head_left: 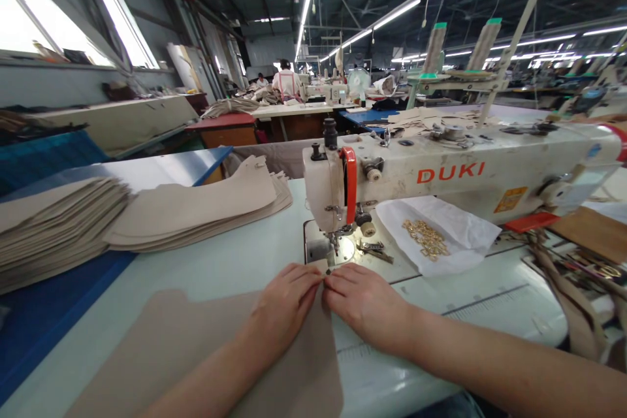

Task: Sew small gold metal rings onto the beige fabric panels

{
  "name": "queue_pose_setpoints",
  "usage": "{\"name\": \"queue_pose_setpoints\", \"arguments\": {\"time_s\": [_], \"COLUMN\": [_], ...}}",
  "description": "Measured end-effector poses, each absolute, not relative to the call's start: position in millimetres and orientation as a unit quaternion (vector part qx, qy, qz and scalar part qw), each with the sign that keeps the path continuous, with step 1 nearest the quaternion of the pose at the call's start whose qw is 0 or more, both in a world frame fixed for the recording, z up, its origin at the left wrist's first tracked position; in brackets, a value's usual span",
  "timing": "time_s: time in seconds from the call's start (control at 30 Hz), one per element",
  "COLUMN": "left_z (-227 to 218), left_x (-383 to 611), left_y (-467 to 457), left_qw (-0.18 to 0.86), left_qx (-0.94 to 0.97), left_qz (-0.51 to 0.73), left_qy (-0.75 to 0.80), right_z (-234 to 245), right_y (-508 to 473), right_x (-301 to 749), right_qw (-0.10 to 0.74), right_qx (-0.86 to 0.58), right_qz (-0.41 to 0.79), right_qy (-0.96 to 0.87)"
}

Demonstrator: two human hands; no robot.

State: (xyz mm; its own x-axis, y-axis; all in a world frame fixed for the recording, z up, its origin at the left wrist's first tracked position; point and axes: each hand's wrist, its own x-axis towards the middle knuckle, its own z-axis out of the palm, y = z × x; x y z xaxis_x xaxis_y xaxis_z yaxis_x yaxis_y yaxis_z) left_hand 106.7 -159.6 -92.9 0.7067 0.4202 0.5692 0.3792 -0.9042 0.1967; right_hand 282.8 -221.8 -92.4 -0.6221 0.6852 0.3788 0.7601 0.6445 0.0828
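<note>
A flat beige panel (206,326) lies on the pale green sewing table, its upper end reaching toward the sewing machine's presser foot (336,241). My left hand (287,300) is closed in a pinch on the panel's upper edge. Fingertip to fingertip with it, my right hand (360,300) pinches at the same edge from the right. Between the fingertips shows a tiny dark spot, too small to name. A small tab of beige material (318,265) sticks out just past my left fingers, in front of the needle plate (347,249).
Stacks of beige panels (196,209) lie to the left. Right of the needle, a white sheet (465,235) holds small gold metal rings (425,239). The machine arm (455,170) spans the right side. Thread cones (435,49) stand behind it; a person (287,81) sits farther back.
</note>
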Motion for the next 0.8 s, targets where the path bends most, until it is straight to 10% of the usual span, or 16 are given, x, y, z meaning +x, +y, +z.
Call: {"name": "queue_pose_setpoints", "arguments": {"time_s": [0.8], "left_z": [-100.4], "left_x": [141.6], "left_y": [-119.6], "left_qw": [0.016], "left_qx": [0.920], "left_qz": [0.331], "left_qy": [0.209], "right_z": [-93.7], "right_y": [-193.5], "right_x": [312.4], "right_qw": [0.155], "right_qx": [-0.467], "right_qz": [-0.080], "right_qy": [-0.867]}}
